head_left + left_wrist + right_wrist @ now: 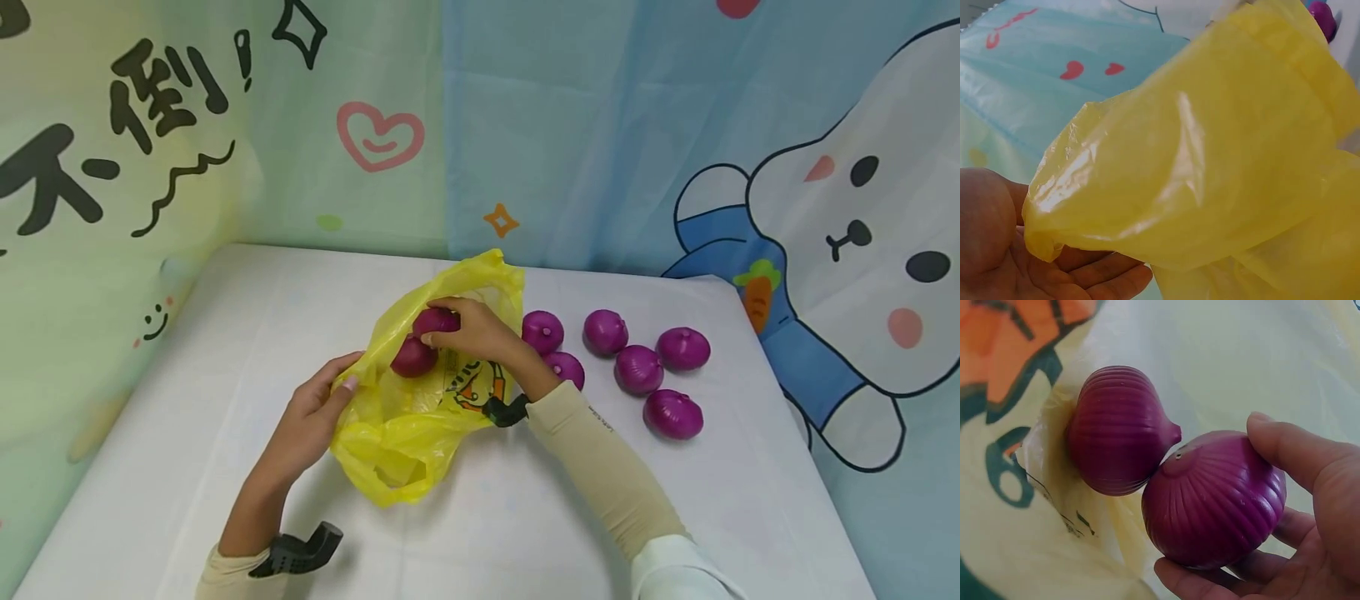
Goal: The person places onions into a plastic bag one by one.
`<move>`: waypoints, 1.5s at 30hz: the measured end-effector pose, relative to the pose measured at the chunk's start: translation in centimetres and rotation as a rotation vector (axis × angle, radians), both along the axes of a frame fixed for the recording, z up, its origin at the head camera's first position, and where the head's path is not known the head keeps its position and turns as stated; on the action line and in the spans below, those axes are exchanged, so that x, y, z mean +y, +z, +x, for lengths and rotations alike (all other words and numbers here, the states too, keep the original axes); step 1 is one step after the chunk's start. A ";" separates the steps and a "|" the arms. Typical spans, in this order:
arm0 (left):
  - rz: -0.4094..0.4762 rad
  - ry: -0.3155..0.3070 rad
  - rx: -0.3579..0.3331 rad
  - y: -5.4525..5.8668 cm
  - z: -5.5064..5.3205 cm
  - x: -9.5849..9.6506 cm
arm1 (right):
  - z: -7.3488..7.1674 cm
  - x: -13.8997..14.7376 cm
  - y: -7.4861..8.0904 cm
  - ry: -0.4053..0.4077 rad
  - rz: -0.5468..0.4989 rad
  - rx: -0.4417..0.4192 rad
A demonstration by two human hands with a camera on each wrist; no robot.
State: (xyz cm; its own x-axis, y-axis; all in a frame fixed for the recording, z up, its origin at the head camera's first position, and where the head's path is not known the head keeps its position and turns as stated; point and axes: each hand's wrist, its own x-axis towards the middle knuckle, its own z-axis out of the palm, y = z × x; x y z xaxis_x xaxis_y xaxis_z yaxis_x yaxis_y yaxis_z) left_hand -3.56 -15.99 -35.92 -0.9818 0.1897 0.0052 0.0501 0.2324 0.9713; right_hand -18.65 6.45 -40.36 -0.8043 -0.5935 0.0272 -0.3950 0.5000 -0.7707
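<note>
A yellow plastic bag lies with its mouth spread, a printed figure showing on it. My left hand grips the bag's left edge between thumb and fingers; in the left wrist view the yellow film hides part of that hand. Inside the bag mouth, my right hand holds a purple onion between thumb and fingertips. Just below it in the bag is another onion. The right wrist view shows the held onion right against the stemmed onion.
Several more purple onions lie on the white table to the right of the bag, the nearest onion close by its edge and the farthest onion toward the right side. A printed curtain hangs behind the table.
</note>
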 end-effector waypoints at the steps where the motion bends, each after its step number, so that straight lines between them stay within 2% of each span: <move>1: 0.003 -0.003 -0.001 0.0 0.0 0.0 | 0.0 0.0 -0.1 -0.006 -0.009 0.004; 4: 0.008 -0.010 0.003 -0.2 0.0 0.0 | 0.1 -0.1 -0.3 -0.027 -0.013 0.009; 11: 0.016 0.000 -0.001 -0.2 -0.2 -0.1 | -0.2 -0.1 -1.1 -0.148 0.013 -0.069; 18: 0.037 -0.013 -0.013 -0.2 -0.3 -0.3 | -0.3 0.4 -1.6 -0.199 0.051 -0.096; 20: 0.038 -0.015 -0.012 -0.2 -0.4 -0.2 | -0.3 0.4 -1.7 -0.188 0.064 -0.089; 28: 0.030 -0.014 -0.018 -0.2 -0.3 -0.1 | -0.2 0.8 -2.8 -0.050 0.137 -0.033; 36: 0.061 -0.036 -0.013 -0.2 -0.3 -0.1 | -0.5 0.7 -3.4 0.064 0.178 0.119; 39: 0.054 -0.038 -0.009 -0.3 -0.2 -0.1 | -0.6 0.7 -3.7 0.067 0.202 0.150; 42: 0.050 -0.034 -0.011 -0.4 -0.2 -0.1 | -0.5 0.9 -3.7 0.047 0.216 0.146; 45: 0.044 -0.026 -0.011 -0.5 -0.1 -0.1 | -0.2 1.3 -3.5 0.038 0.187 0.142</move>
State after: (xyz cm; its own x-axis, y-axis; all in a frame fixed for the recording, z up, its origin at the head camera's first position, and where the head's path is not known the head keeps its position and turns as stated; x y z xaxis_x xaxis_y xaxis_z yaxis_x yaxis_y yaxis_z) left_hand -3.70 -16.09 -36.39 -0.9767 0.2147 0.0033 0.0447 0.1882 0.9811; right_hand -18.88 7.75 -43.85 -0.7773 -0.6287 0.0250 -0.5141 0.6116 -0.6014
